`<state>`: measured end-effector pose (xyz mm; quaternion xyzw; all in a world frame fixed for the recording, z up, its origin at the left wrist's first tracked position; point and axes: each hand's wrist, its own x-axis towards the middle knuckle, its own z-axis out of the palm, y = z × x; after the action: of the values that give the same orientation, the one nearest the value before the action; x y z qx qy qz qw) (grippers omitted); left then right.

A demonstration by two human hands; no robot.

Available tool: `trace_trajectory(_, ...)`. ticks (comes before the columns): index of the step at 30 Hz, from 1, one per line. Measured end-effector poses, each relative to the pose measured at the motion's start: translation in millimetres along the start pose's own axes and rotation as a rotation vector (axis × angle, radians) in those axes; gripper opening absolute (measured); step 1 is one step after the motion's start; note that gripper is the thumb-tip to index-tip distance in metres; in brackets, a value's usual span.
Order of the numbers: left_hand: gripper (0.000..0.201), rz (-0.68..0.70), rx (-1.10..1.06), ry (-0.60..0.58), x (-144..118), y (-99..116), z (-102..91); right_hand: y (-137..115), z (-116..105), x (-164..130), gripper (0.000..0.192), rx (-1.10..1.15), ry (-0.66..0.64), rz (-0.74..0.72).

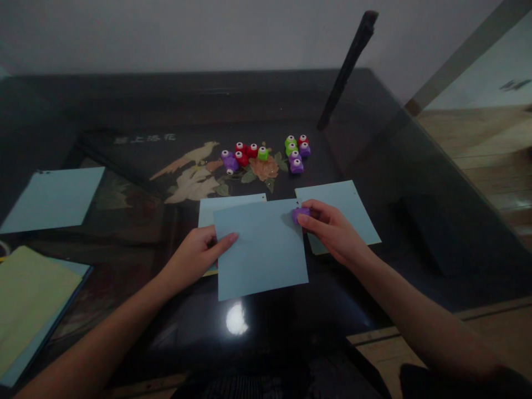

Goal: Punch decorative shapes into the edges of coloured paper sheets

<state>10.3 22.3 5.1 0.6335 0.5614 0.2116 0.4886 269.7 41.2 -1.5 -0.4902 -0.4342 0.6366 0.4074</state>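
Note:
A light blue sheet of paper (261, 249) is pinched at its left edge by my left hand (201, 250), thumb on top. My right hand (330, 224) is closed around a small purple craft punch (300, 215), which sits at the sheet's upper right corner. Whether the paper's corner is inside the punch is hidden. Beneath the held sheet, partly covered, lies another blue sheet (231, 201). A blue stack of paper (344, 205) with a yellowish edge and a small mark near one corner rests under and beside my right hand.
Several red, green and purple punches stand in two groups, one at centre (241, 158) and one to the right (296, 155). A blue sheet (56, 197) and a yellow-topped paper pile (35, 299) lie left. A dark stick (349, 69) rises at the back of the glossy table (141, 100).

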Motion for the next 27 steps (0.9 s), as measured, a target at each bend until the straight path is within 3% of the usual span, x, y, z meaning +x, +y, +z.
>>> trace_trajectory(12, 0.026, -0.005, -0.054, -0.005, -1, 1, -2.3, 1, 3, 1, 0.023, 0.058, 0.023, 0.016)
trace_trajectory(27, 0.033, -0.045, 0.028, 0.035, 1, -1, -3.8, 14, 9, 5, 0.024, 0.097, 0.064, 0.013)
